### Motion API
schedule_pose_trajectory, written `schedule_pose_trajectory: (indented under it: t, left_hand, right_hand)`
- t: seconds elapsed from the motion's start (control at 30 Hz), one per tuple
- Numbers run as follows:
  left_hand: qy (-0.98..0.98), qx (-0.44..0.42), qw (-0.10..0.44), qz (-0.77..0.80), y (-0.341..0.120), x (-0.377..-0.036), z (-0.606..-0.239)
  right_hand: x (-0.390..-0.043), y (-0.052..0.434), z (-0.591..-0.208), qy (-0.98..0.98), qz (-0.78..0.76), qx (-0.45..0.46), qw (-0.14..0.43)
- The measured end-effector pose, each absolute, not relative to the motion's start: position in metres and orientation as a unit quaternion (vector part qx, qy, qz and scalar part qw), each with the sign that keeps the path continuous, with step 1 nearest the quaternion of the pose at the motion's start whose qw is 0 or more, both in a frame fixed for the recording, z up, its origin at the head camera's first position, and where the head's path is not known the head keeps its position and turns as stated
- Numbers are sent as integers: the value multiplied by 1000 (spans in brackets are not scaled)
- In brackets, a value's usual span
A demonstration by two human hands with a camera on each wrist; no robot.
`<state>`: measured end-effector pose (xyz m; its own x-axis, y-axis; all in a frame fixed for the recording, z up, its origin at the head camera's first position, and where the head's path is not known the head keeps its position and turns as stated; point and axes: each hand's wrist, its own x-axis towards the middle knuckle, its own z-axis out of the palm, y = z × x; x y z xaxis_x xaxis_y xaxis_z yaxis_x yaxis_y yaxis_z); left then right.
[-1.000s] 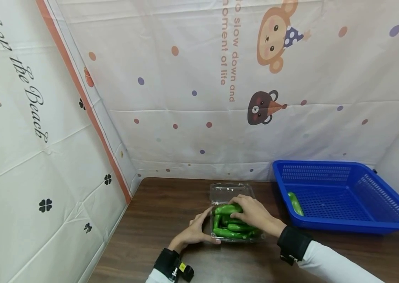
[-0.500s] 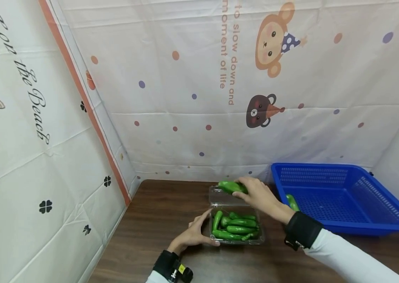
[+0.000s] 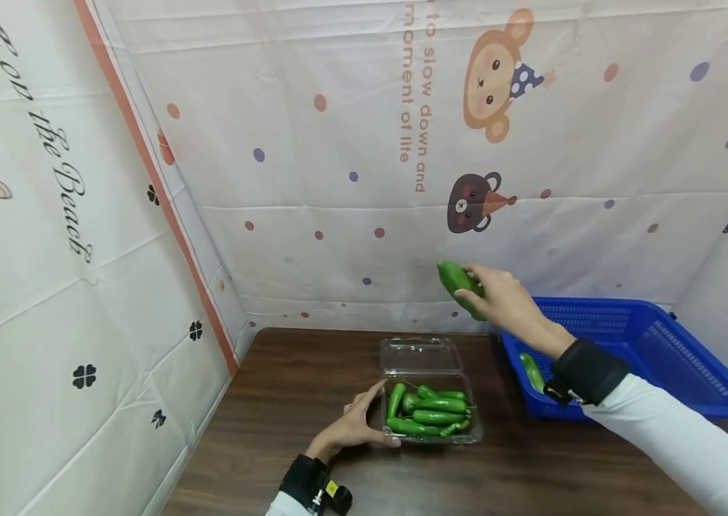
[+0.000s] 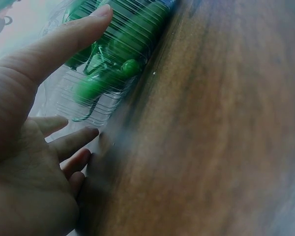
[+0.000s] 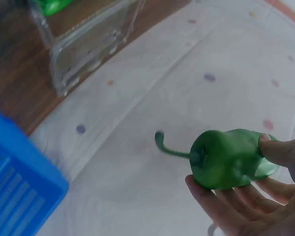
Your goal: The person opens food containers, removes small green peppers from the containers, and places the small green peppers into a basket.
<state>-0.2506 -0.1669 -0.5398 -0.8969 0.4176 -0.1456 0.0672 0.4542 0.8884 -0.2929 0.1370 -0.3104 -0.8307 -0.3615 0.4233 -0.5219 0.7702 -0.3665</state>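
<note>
1. A person stood at a dark wooden table [image 3: 312, 373] set into a corner hung with white cartoon-printed sheets [image 3: 351, 165].
2. The right hand [image 3: 499, 297] was raised in the air, well above the table, near the left end of a blue basket [image 3: 693, 358].
3. Its fingers [image 5: 221, 206] and thumb were curled around a green pepper [image 3: 457, 283], gripping it firmly.
4. In the right wrist view the pepper's [image 5: 231, 158] stem end pointed away from the palm, with a thin curved stalk sticking out.
5. The pepper hung clear of everything, above the gap between a plastic box [image 3: 430, 412] and the basket.
6. The left hand [image 3: 351, 430] rested on the table against the left side of the clear plastic box.
7. Its fingers [image 4: 71, 142] were fairly straight and spread; the thumb [image 4: 54, 46] lay along the box's wall, steadying it rather than clasping it.
8. The box [image 4: 96, 78] held several green peppers [image 3: 428, 412] lying in a heap.
9. Its clear lid [image 3: 418, 355] was folded open and lay flat on the table behind it.
10. One more green pepper [image 3: 532, 371] lay inside the blue basket, close to its left wall.
11. The basket sat at the right of the table, just beside the box but apart from it.
12. Both wrists wore black bands [image 3: 586, 373] over white sleeves.
</note>
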Motion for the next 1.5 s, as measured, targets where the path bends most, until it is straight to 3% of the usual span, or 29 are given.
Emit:
schedule_pose_trajectory:
  t: [0.37, 0.7, 1.2, 1.5]
  left_hand:
    - [836, 141, 183, 498, -172, -252, -539]
    - [839, 139, 180, 494, -176, -253, -539]
    - [840, 136, 180, 494, -170, -253, -539]
    - [836, 145, 183, 497, -163, -253, -541]
  right_hand:
    - [-309, 187, -304, -947, 223, 173, 150]
    - [-321, 227, -322, -967, 206, 125, 80]
    - [-344, 275, -352, -964, 248, 69, -67]
    - [-344, 290, -372, -935, 285, 13, -210]
